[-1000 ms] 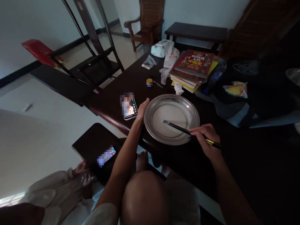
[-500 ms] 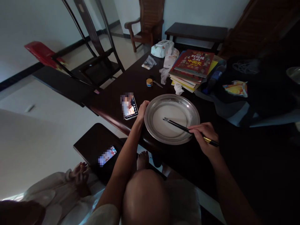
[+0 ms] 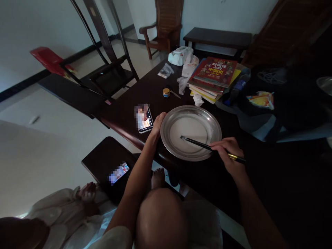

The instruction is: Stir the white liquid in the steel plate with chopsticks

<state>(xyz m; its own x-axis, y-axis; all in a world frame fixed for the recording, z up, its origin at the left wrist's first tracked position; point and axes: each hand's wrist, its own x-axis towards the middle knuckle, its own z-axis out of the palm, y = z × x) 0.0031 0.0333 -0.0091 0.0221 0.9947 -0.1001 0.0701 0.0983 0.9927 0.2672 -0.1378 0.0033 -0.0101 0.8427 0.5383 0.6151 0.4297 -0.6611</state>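
A round metal plate [image 3: 181, 114] with a thin whitish film inside lies on the dark table [image 3: 145, 90]. My right hand [image 3: 228, 152] grips a pair of dark chopsticks [image 3: 197, 143] whose tips rest in the plate's lower middle. My left hand [image 3: 157, 123] holds the plate's left rim. A lit phone [image 3: 144, 119] lies just left of that hand.
Behind the plate are a stack of books [image 3: 214, 76], a small jar [image 3: 166, 92], plastic bags [image 3: 180, 55] and a snack packet [image 3: 260, 98]. A second lit phone [image 3: 118, 172] lies on a low stool. Another person's feet [image 3: 86, 195] rest bottom left. Chairs stand beyond the table.
The chopstick tips have shifted slightly within the plate, down and back. My left hand stays on the rim. The other person's feet at the bottom left have moved a little.
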